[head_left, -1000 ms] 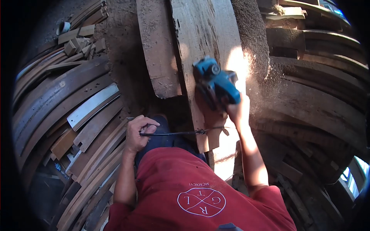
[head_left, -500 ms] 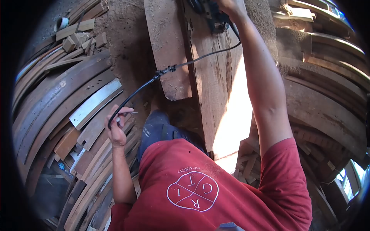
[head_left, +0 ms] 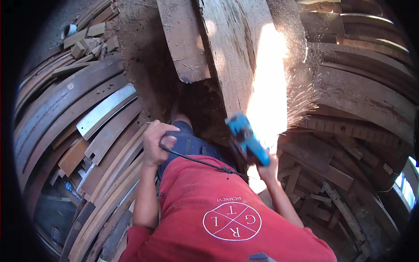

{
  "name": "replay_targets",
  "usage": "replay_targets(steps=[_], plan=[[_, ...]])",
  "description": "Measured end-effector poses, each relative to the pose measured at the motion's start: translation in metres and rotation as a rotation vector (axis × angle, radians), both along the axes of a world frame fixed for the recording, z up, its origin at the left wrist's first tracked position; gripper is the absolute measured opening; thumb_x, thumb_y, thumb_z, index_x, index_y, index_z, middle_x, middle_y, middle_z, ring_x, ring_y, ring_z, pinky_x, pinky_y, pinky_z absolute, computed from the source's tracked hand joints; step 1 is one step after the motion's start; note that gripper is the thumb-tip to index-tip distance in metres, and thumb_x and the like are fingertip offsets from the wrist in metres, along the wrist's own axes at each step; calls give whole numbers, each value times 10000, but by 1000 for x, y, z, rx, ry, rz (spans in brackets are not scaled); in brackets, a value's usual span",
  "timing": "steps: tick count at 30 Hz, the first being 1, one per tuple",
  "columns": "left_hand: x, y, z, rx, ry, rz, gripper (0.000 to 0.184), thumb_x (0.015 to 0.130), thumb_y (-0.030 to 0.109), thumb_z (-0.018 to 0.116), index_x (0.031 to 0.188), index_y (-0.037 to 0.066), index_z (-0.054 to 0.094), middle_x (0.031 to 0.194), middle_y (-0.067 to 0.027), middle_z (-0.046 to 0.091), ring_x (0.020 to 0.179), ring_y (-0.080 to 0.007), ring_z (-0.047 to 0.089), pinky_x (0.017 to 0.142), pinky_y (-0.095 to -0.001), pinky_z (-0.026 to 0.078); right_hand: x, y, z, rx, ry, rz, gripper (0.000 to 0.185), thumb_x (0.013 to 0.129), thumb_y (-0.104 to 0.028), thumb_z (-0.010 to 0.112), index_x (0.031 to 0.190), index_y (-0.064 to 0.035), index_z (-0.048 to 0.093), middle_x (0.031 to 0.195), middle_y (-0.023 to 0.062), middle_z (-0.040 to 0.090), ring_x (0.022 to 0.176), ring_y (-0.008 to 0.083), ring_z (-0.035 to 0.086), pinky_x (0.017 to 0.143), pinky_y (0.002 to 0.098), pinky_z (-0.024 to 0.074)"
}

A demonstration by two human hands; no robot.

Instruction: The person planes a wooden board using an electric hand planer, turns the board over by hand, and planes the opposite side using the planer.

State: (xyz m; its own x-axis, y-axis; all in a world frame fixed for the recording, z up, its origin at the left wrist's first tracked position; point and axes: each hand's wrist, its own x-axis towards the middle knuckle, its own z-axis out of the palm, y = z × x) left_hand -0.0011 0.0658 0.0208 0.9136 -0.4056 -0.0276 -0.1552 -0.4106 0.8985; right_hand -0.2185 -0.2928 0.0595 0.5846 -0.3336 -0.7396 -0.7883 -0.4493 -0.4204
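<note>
My right hand (head_left: 268, 169) grips the rear handle of a teal power planer (head_left: 248, 139), slightly blurred, at the near end of a long wide plank (head_left: 235, 56). Wood chips spray to the right of the plank. My left hand (head_left: 158, 142) is closed around the black power cord (head_left: 196, 160), left of the planer. A knotted or taped joint in the cord lies against the red shirt. A thin pale item sticks out beside the left hand, too small to name.
A second board (head_left: 185, 43) lies left of the plank. Curved timbers (head_left: 65, 105) are stacked at the left, and more timbers (head_left: 362, 91) at the right. Small wood blocks (head_left: 89, 47) and a tape roll (head_left: 70, 30) sit at upper left.
The planer first went to the far part of the plank, then came back to its near end with my right hand. My left hand swung out left with the cord and returned.
</note>
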Motion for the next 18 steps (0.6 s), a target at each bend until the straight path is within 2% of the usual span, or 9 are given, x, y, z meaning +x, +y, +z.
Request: replay_targets(steps=[2,4,6,7,9,12,15,17,18], plan=[[-12,-2,2,48,10,-100,558,1002,595,620,952,62,775,712,-72,562,650,-224,496,631,-373,376,-51,16,-13,53,-431,-140,625,946,-55,774,1541,-112,591,1179,162,794,1133,157,738,954,313,561],[-19,-1,2,96,25,-200,484,965,553,698,943,75,773,693,-93,576,673,-278,545,652,-405,418,-48,25,-13,58,-486,-188,661,893,-73,823,1519,-114,616,995,158,819,986,145,774,864,327,589],[-21,1,-1,34,92,-134,540,988,593,650,938,71,777,701,-94,599,684,-285,555,668,-403,422,-5,31,-1,-28,-242,-92,689,904,-4,806,1548,-117,590,1235,164,790,1090,110,717,952,308,554],[-18,3,-1,33,92,-133,540,988,593,650,938,71,777,701,-94,599,684,-285,555,668,-403,422,17,34,-5,-49,-278,-39,708,896,-38,815,1557,-149,584,1223,176,792,1075,108,715,937,318,563],[-7,10,3,-23,86,19,629,1019,638,573,930,50,778,720,-106,624,690,-294,558,688,-397,428,76,47,-6,-105,-323,-7,710,883,-91,785,1550,-243,594,1090,223,794,1002,246,798,842,339,592],[13,29,13,7,106,115,732,1036,686,489,936,21,778,753,-124,658,698,-293,566,682,-397,429,171,60,-20,-160,-457,23,690,882,-106,760,1537,-259,607,1073,229,793,977,287,803,833,371,597],[28,49,6,-35,126,182,761,1057,671,430,950,1,776,763,-122,661,731,-260,582,677,-376,423,281,70,-19,-173,-457,20,639,839,-165,791,1465,-227,677,1000,260,774,949,365,792,823,428,599],[43,60,-1,-48,137,210,739,1074,629,405,948,2,775,759,-114,646,748,-229,569,679,-358,418,352,72,-31,-266,-482,46,344,836,-120,788,1176,-71,801,910,236,782,858,316,799,767,426,585],[51,64,0,-46,146,219,739,1074,629,405,948,2,775,759,-114,646,748,-229,569,679,-358,418,389,71,-40,-289,-558,44,292,825,-137,794,1104,-52,802,892,239,779,850,339,796,761,437,587]])
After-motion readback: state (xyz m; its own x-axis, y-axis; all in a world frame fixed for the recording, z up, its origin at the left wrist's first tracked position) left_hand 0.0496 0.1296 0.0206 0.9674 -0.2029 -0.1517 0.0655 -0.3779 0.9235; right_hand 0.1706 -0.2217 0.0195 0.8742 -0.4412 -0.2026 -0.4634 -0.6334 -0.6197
